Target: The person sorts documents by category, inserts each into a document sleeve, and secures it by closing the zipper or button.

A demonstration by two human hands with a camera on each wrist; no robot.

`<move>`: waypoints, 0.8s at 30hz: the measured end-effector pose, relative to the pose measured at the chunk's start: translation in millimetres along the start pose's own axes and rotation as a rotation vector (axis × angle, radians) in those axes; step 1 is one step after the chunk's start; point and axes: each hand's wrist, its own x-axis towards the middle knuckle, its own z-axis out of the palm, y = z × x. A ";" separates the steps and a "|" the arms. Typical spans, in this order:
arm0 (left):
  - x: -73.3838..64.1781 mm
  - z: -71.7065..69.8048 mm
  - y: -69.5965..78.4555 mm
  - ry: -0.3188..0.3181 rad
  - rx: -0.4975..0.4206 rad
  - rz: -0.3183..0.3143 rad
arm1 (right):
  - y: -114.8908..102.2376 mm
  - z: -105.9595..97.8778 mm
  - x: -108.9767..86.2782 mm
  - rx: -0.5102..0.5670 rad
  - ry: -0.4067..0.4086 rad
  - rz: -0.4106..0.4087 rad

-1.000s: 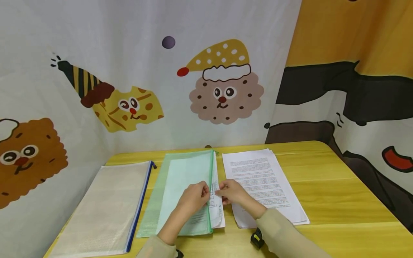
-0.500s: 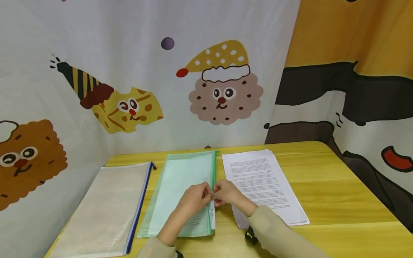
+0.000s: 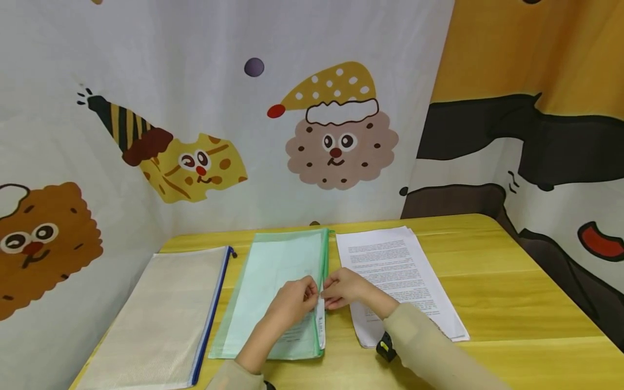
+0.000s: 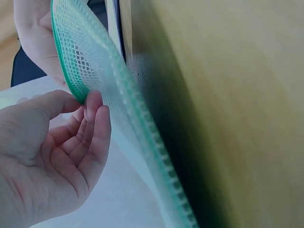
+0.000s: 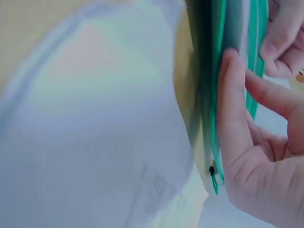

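Observation:
In the head view a green mesh zipper pouch (image 3: 285,257) lies mid-table with papers inside. At its right side the white edge of the papers (image 3: 320,325) shows in the opening. My left hand (image 3: 292,299) pinches the pouch's upper green zipper edge (image 4: 59,57) between thumb and fingers, lifting it. Opposite it, my right hand (image 3: 345,289) pinches the papers' edge at the opening. The right wrist view has the right-hand fingers (image 5: 232,104) between the two green zipper edges, at the papers. A small zipper pull (image 5: 212,171) hangs at the pouch's end.
A stack of printed sheets (image 3: 390,260) lies just right of the pouch, partly under my right forearm. To the left lies a pale mesh pouch (image 3: 156,314) with a blue zipper. The yellow wooden table (image 3: 512,292) meets a cartoon-printed curtain (image 3: 219,65) at the back.
The papers that stuck out of the green pouch's right side have slid left into it. My right hand moved left with them to the opening; the left hand stayed at the zipper edge.

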 end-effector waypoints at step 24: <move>4.1 4.4 2.5 0.038 0.024 0.004 | 4.6 13.0 -4.0 0.032 -0.037 0.029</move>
